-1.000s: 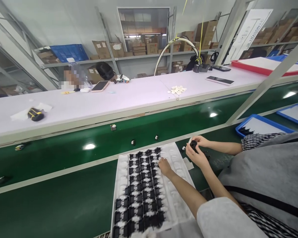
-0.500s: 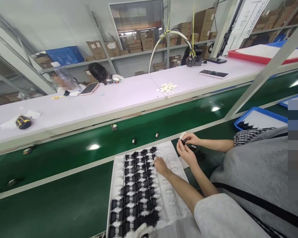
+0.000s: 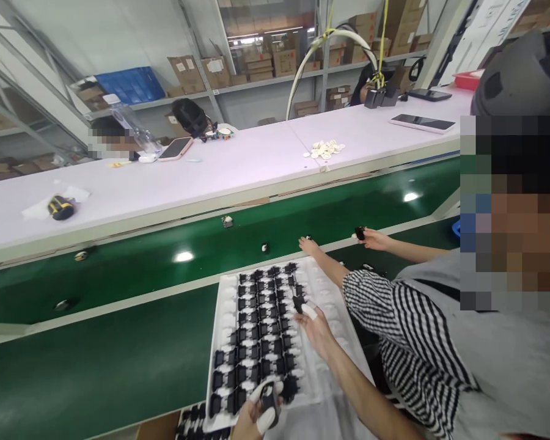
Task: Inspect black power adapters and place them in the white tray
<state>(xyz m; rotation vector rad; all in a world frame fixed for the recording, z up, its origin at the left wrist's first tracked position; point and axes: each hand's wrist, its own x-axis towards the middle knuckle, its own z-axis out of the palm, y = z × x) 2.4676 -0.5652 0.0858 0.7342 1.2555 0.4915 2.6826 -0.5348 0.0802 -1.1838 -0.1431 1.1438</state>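
Observation:
My left hand (image 3: 251, 421), with white finger cots on its tips, is closed around a small black-and-white housing (image 3: 269, 403) over the front of a white moulded tray (image 3: 318, 391). Over the tray's right part, my right hand (image 3: 318, 330) pinches a small black plastic part (image 3: 297, 304); a white cot covers one finger. Rows of black parts (image 3: 268, 330) fill the tray's left and middle pockets.
A co-worker at right reaches one hand (image 3: 309, 245) to a small piece on the green conveyor (image 3: 183, 238); their other hand (image 3: 371, 238) holds a black part. White discs (image 3: 325, 150) and phones (image 3: 421, 122) lie on the raised shelf (image 3: 247, 159). More black parts (image 3: 199, 421) lie below the tray.
My right hand has lifted back from the tray row with a black part. My left hand has come up into view with the housing. The co-worker's hands have separated, one reaching onto the conveyor.

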